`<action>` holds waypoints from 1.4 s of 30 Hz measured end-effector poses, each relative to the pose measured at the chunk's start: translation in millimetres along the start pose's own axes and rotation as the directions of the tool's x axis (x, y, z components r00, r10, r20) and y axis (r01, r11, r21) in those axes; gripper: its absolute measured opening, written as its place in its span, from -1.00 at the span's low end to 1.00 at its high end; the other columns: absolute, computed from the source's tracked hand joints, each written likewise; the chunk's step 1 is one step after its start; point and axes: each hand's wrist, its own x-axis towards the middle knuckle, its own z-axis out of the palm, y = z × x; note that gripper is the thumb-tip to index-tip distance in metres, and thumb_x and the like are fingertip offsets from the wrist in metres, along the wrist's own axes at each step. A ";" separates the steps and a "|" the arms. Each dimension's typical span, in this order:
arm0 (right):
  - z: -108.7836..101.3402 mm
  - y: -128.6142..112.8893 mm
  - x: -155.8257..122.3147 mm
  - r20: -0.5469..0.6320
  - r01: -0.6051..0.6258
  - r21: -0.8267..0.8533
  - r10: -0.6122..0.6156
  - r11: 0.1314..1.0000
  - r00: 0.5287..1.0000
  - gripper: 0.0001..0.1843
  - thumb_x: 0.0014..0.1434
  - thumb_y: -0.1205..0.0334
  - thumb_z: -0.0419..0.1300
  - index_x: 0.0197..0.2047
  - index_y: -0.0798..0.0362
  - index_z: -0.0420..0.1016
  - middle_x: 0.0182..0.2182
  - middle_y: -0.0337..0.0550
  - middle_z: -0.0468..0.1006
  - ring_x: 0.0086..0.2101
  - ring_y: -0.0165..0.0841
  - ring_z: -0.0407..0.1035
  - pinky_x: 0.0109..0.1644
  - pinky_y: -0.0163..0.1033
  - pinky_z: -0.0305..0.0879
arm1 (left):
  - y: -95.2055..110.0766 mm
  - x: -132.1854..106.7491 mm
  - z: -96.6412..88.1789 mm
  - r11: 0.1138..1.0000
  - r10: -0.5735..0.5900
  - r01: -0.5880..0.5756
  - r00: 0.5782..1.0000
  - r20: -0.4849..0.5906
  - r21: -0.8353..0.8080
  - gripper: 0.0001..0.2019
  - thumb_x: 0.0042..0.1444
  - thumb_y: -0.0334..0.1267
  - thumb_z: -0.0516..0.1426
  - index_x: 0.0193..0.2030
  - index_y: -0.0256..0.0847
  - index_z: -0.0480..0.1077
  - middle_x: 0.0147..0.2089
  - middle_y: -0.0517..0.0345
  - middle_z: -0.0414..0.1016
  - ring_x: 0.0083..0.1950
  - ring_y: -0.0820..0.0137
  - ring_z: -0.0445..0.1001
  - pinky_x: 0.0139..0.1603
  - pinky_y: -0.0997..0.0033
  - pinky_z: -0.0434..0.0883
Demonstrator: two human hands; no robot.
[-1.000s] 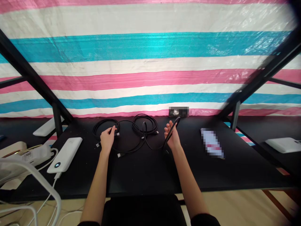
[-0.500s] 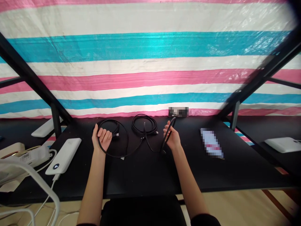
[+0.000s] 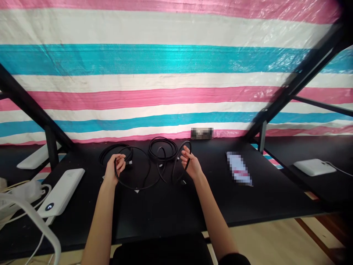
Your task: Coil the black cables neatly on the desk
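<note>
A black cable (image 3: 146, 188) runs in loose loops between my two hands. My left hand (image 3: 115, 167) is closed on one part of it, with a wide loop hanging from the fingers. On the other side, my right hand (image 3: 191, 163) grips a narrower upright loop between thumb and fingers. Behind my left hand lies a coiled black cable (image 3: 103, 152) with a pale connector (image 3: 129, 162). Another coiled black cable (image 3: 154, 140) rests at the back middle of the black table (image 3: 157, 221), partly crossed by the loops.
A white power bank (image 3: 64, 189) with a plugged cable lies at the left. White plugs and cords (image 3: 30, 191) crowd the left edge. A pixelated flat item (image 3: 238, 168) lies at the right, and a pixelated dark item (image 3: 202, 133) stands by the striped sheet (image 3: 165, 97).
The loop in my right hand has opened wider, and cable between the hands has twisted into an extra loop. The whole view has shifted, so things sit further left.
</note>
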 end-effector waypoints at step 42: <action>15.5 25.8 -3.5 0.126 -0.029 -0.135 0.046 0.990 0.991 -0.56 0.02 -0.04 0.24 -0.53 0.03 0.10 -0.53 -0.38 0.30 -0.66 -0.59 0.07 -0.67 -0.47 0.02 | -0.2 -13.3 5.5 0.989 -0.107 0.140 0.911 0.398 -0.056 -0.72 0.04 -0.21 0.12 -0.16 -0.33 0.47 -0.50 0.03 0.43 -0.34 0.28 0.48 -0.34 0.38 0.39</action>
